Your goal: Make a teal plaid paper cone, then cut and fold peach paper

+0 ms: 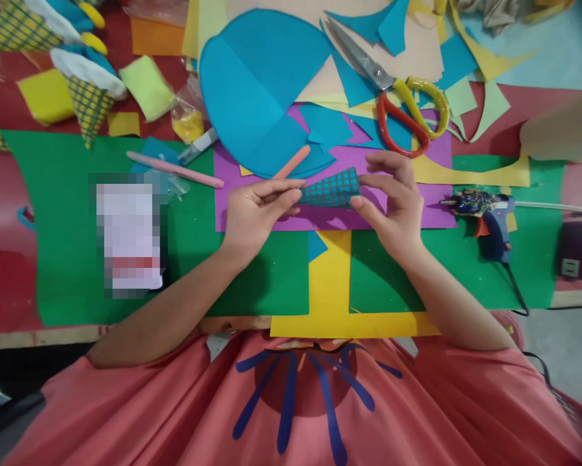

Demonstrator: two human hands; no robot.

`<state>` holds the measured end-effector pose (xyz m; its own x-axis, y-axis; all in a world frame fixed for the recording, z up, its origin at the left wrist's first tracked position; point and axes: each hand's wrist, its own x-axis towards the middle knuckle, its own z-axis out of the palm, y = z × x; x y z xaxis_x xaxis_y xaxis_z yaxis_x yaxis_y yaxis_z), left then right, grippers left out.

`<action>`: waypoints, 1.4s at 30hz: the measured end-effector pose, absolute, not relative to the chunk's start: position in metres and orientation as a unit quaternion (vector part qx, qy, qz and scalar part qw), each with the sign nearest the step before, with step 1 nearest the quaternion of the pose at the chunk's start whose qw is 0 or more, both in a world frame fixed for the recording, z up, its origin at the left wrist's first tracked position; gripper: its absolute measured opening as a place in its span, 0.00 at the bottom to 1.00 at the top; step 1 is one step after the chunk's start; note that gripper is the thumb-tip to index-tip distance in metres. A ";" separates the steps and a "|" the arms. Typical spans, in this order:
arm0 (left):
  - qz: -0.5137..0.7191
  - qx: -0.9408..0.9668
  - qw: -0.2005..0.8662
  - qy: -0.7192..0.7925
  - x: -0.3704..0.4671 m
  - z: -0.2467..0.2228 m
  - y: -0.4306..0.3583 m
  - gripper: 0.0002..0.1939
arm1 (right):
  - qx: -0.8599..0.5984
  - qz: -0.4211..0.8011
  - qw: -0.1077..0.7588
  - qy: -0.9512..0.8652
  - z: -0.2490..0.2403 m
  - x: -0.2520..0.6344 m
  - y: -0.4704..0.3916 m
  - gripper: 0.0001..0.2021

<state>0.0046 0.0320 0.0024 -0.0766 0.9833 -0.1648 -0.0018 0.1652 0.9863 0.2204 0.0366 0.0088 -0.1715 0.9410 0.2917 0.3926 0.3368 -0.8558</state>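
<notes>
A small teal cone with a dark checked pattern [330,188] lies sideways between my hands, over a purple sheet [266,217]. My left hand [256,210] pinches its narrow tip between thumb and fingers. At the wide end, my right hand [397,200] has its thumb and a finger on the rim, with the other fingers raised and spread. Just behind the cone lies an orange stick-shaped piece [293,162]. A large blue round sheet [252,84] with fold lines is beyond it. Scissors with red and yellow handles [385,81] rest open on scraps.
A blue hot glue gun [494,223] lies right, its cord trailing off the green sheet [271,278]. A blurred-out rectangular object [128,233] and a pink pen-like stick [174,169] are on the left. Checked cones with white trim [89,97] and yellow packets [45,97] stand farther back.
</notes>
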 end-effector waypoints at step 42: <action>0.430 0.688 0.367 0.455 -0.013 0.001 0.030 0.12 | -0.467 0.687 0.402 -0.386 0.012 0.214 0.044 0.21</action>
